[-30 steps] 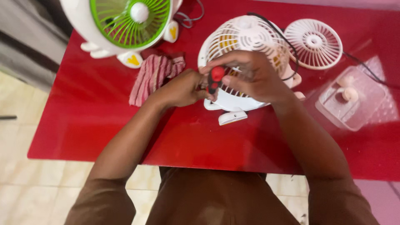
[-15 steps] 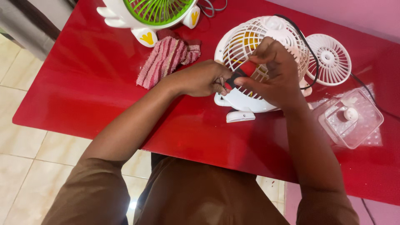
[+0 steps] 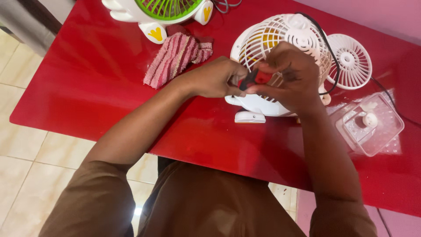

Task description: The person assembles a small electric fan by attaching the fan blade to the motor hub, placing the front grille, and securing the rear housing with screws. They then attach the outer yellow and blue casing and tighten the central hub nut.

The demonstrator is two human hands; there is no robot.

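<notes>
Both hands (image 3: 258, 81) pinch a red-handled tool (image 3: 254, 79) against the white fan (image 3: 280, 48).

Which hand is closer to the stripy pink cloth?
The left. The left hand is just right of the striped cloth on the red table, not touching it. The right hand is farther right, over the white fan. Both hands pinch a red-and-black tool.

We count two fans (image 3: 280, 48) (image 3: 162, 11), one loose fan grille (image 3: 351, 61), one striped cloth (image 3: 175, 57), one clear plastic box (image 3: 372, 127), one red-and-black tool (image 3: 254, 79) gripped between both hands.
</notes>
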